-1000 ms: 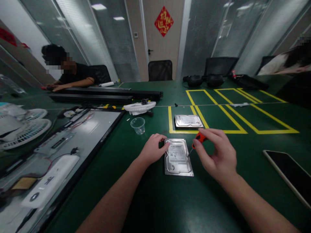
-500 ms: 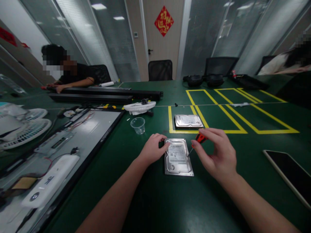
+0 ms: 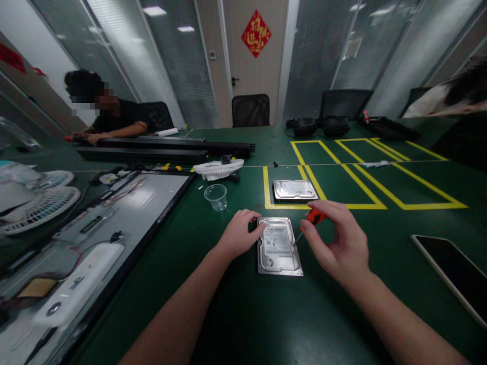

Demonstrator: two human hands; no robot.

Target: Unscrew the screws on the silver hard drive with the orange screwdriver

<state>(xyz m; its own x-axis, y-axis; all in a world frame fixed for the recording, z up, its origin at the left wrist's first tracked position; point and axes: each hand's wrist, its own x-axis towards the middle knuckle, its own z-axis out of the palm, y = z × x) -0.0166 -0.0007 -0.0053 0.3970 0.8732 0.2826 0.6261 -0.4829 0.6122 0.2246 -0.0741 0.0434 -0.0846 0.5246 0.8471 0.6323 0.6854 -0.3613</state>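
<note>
A silver hard drive [image 3: 279, 248] lies flat on the green table in front of me, label side up. My left hand [image 3: 242, 233] grips its upper left edge, with the thumb on top and the fingers curled at the side. Between the thumb and fingers of my right hand [image 3: 337, 235] is a red and black screwdriver [image 3: 315, 217]. Its thin shaft slants down to the left, and the tip meets the right edge of the drive. Just behind, a second hard drive [image 3: 294, 190] rests inside a yellow taped outline.
A clear plastic cup [image 3: 216, 196] stands left of the drives, near a white fan part [image 3: 218, 167]. An opened flat panel [image 3: 152, 203] fills the left side. At right lies a phone [image 3: 452, 274]. Behind black bars [image 3: 171, 148] sits a person [image 3: 114, 114].
The screwdriver handle has turned slightly in my right hand, its fingers shifting a little. My left hand and the hard drive have stayed in place.
</note>
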